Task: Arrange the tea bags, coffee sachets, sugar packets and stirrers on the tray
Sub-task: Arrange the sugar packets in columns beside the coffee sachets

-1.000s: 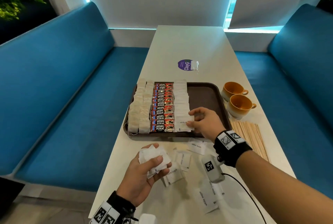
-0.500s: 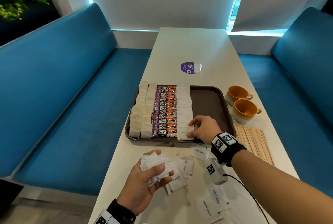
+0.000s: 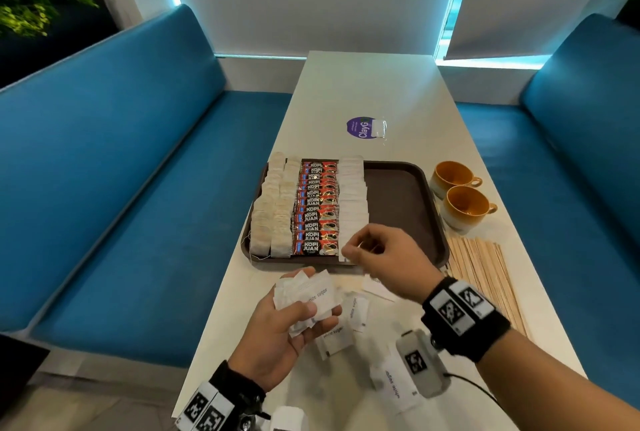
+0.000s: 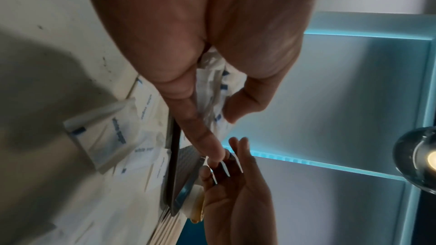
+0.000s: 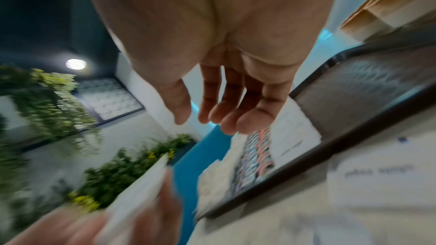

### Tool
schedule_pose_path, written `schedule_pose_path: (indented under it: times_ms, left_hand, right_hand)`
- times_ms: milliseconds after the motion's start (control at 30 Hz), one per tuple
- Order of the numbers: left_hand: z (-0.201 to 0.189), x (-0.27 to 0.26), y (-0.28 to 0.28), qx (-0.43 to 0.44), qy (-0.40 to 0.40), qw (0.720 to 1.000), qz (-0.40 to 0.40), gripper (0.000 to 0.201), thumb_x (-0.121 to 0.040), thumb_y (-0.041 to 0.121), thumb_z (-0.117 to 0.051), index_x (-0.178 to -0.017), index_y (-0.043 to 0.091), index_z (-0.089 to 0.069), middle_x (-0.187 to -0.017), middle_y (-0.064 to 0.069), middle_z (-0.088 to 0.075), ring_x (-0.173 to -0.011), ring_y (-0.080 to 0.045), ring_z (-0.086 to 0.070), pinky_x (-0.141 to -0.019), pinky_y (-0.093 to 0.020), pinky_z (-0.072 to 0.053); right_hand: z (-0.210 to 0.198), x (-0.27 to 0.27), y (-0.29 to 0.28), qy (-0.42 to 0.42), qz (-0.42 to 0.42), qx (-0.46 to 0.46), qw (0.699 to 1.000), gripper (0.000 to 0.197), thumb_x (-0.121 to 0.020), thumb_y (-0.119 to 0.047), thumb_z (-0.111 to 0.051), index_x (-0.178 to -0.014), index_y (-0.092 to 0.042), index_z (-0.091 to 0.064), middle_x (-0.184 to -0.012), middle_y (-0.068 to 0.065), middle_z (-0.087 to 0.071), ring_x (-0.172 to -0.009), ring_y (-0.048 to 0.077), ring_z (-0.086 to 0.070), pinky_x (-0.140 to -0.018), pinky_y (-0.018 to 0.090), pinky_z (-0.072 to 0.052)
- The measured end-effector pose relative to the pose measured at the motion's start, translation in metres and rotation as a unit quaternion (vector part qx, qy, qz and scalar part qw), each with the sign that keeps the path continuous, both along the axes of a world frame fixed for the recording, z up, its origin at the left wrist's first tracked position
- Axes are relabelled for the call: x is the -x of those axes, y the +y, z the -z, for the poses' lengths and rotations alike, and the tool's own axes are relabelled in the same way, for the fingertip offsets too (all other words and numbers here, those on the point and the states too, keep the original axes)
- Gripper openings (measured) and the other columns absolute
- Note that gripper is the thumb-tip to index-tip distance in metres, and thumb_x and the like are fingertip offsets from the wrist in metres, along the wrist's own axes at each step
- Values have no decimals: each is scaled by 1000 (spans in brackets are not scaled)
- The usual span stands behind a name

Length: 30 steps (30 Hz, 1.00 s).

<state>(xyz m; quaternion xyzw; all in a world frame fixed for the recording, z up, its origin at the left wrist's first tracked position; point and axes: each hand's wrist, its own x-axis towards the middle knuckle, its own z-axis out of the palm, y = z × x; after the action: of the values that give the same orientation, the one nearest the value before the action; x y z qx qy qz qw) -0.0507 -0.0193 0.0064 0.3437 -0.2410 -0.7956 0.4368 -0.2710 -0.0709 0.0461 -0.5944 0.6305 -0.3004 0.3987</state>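
Note:
A brown tray (image 3: 398,202) carries two columns of tea bags (image 3: 273,208), a column of red coffee sachets (image 3: 317,208) and a column of white sugar packets (image 3: 353,202). My right hand (image 3: 363,250) hovers over the tray's front edge beside the nearest sugar packet. In the right wrist view its fingers (image 5: 226,111) are loosely bent and hold nothing. My left hand (image 3: 313,309) grips a bundle of sugar packets (image 3: 304,292) just in front of the tray. Wooden stirrers (image 3: 485,278) lie on the table to the right of the tray.
Loose sugar packets (image 3: 356,309) lie scattered on the white table (image 3: 363,84) near its front edge. Two orange cups (image 3: 464,205) stand right of the tray, behind the stirrers. A purple sticker (image 3: 362,127) sits beyond the tray. Blue benches flank the table.
My right hand has let go of the sugar packet it laid at the front of the row and lifted off it, back towards my left hand. The left hand keeps its bundle.

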Motion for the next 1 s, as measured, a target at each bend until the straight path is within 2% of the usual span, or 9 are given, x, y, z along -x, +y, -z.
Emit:
schedule_pose_path:
  times_ms: [133, 300, 400, 467, 533, 667, 800, 900, 1000]
  left_hand:
    - [-8, 9, 3, 23, -39, 999, 22, 63, -75, -1, -69, -135, 9, -52, -121, -26, -68, -99, -46, -69, -73, -40, -61]
    - [-14, 19, 9, 29, -90, 995, 30, 56, -79, 2, -79, -128, 10, -55, -110, -24, -71, -86, -37, -70, -62, -34, -59]
    - [-19, 25, 13, 22, -110, 994, 17, 40, -85, 11, -73, -123, 11, -59, -98, -17, -73, -74, -28, -68, -54, -28, -54]
    - [-21, 30, 13, 17, -116, 993, 10, 40, -85, 15, -72, -123, 9, -59, -92, -16, -71, -67, -26, -65, -49, -27, -50]
    - [-22, 34, 14, 11, -126, 992, 3, 45, -83, 16, -74, -124, 7, -57, -89, -17, -69, -64, -26, -63, -47, -27, -47]
    - [-22, 40, 14, 4, -138, 990, -1, 43, -81, 23, -77, -119, 10, -60, -92, -17, -70, -64, -25, -63, -47, -26, -48]
    - [-25, 42, 5, -31, -101, 994, -3, 38, -86, 31, -71, -120, 14, -68, -104, -18, -74, -76, -29, -69, -54, -29, -55]
    - [-30, 40, -12, -63, -46, 997, -10, 41, -86, 18, -70, -127, 9, -67, -119, -28, -69, -91, -41, -68, -64, -36, -62]
    - [-38, 41, -31, -36, -26, 999, -9, 44, -85, -2, -62, -129, 1, -62, -122, -30, -67, -99, -48, -66, -70, -40, -64]
  right_hand:
    - [-6, -8, 41, -49, -56, -23, 997, 26, -82, -45, -83, -98, -29, -71, -88, 2, -74, -74, 21, -70, -68, 34, -63]
    - [-5, -1, 66, -149, -26, -59, 987, 15, -90, -16, -78, -102, -10, -73, -88, 9, -76, -69, 17, -67, -67, 33, -61]
    - [-2, 5, 76, -218, -2, -84, 972, 17, -87, -10, -80, -98, 0, -71, -80, 14, -72, -69, 23, -67, -68, 35, -61]
    - [2, 8, 79, -237, 9, -96, 967, 25, -86, -9, -80, -100, 8, -68, -81, 23, -68, -69, 26, -66, -68, 36, -61]
    - [5, 10, 81, -255, 25, -109, 961, 29, -87, -9, -79, -100, 13, -66, -81, 24, -67, -69, 27, -66, -69, 39, -61]
    - [2, 17, 78, -248, 27, -111, 962, 13, -89, -13, -78, -92, -1, -75, -82, 15, -74, -71, 26, -68, -74, 41, -61]
    - [-14, 27, 65, -212, 44, -83, 973, 10, -92, -14, -75, -98, -6, -76, -87, 8, -78, -72, 22, -70, -72, 35, -62]
    - [-32, 35, 46, -196, 53, -65, 977, 12, -91, -17, -75, -100, -9, -76, -91, 6, -79, -73, 21, -71, -70, 30, -62]
    - [-49, 44, 22, -194, 62, -45, 978, 14, -89, -20, -77, -100, -11, -76, -90, 7, -79, -77, 22, -74, -70, 30, -62]
